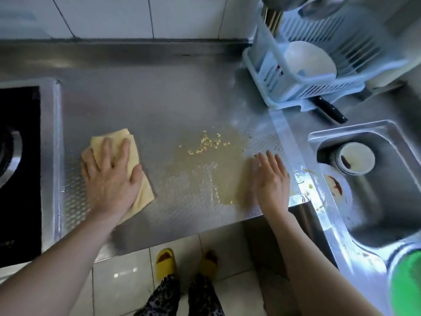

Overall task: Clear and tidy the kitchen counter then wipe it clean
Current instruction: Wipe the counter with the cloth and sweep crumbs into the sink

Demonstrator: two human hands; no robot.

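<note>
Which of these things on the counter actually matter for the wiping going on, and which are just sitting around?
Part of the job:
- yellow cloth, pressed flat under the left hand
- spill with noodle bits
- steel counter
- right hand, open beside the spill

Just lying about:
- blue dish rack with a white bowl
- black-handled knife
- sink holding a dirty bowl
- stove

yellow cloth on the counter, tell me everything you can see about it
The yellow cloth is a soft, pale yellow rag, folded into a rough oblong of several layers. It lies flat on the steel counter, toward its left side near the stove, well clear of the noodle spill. The left hand presses on it, palm down with fingers spread, covering much of it. It looks clean where visible.
</note>
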